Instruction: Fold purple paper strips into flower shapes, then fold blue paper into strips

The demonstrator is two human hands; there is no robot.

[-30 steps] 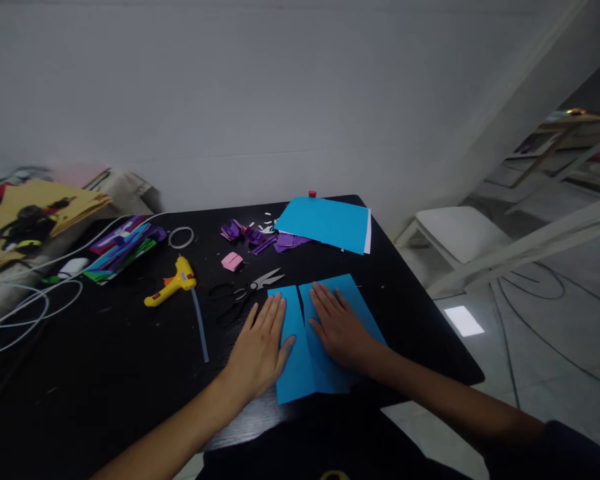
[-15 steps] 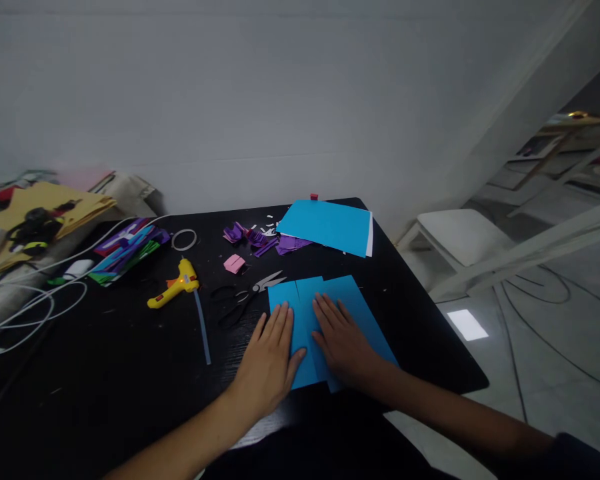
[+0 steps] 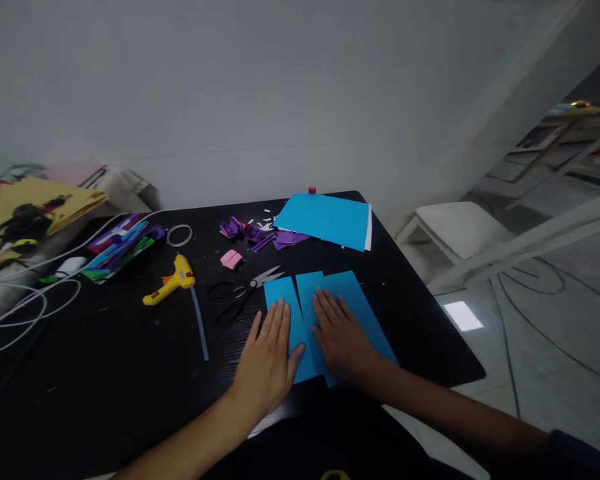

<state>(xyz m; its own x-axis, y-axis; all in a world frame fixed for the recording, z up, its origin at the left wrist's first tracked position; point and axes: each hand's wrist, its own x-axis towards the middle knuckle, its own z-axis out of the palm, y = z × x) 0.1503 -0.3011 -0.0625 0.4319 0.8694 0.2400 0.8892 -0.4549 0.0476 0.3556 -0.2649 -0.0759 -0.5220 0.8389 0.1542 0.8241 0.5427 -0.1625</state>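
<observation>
Blue paper pieces lie near the front edge of the black table. My left hand (image 3: 267, 360) rests flat on the left blue piece (image 3: 281, 289), fingers stretched out. On the right blue paper (image 3: 365, 310), my right hand (image 3: 341, 339) lies flat with its fingers extended. A narrow dark gap, wider at the far end, runs between the left piece and the paper beside it. Scissors (image 3: 253, 285) with black handles lie just left of the far end of the paper, blades half apart.
A yellow glue gun (image 3: 176, 280) with a grey stick, pink paper (image 3: 231, 259), purple scraps (image 3: 253, 233) and blue sheets (image 3: 325, 220) lie around. White cables (image 3: 43, 297) cross the left side. A white chair (image 3: 463, 230) stands at right.
The gap between the left blue piece and its neighbour has opened at the far end, as the left piece tilted left. The whole view has shifted slightly. Both hands stay flat.
</observation>
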